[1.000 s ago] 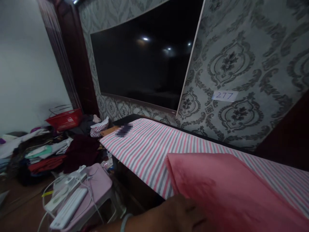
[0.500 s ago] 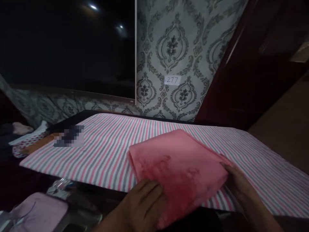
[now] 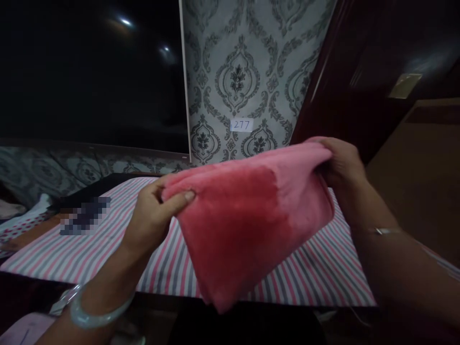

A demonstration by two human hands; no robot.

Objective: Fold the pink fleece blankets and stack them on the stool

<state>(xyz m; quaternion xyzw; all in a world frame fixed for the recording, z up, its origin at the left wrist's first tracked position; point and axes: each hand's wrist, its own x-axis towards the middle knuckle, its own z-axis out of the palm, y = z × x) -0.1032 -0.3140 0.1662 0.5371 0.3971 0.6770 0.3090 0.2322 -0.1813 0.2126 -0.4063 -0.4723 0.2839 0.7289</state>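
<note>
A folded pink plush cloth [image 3: 237, 215], with a darker red patch across its front, hangs raised above the striped table cover. My left hand [image 3: 154, 206] grips its upper left corner, the thumb pressed on the near side and the fingers behind. At the upper right corner my right hand [image 3: 343, 160] is closed on the fabric; its fingertips are partly hidden by the cloth. The lower edge droops toward the table's front edge.
Pink, grey and white stripes mark the table cover [image 3: 104, 239]. A large dark television [image 3: 89, 76] stands behind at left. A paper labelled 277 [image 3: 241, 125] is on the patterned wall. Dotted fabric [image 3: 27, 220] lies at the far left, and a dark red door [image 3: 373, 62] is at right.
The cloth has been lifted off the table and tilted upright. Both hands have risen, the left now pinching the upper left corner. The view has shifted slightly right.
</note>
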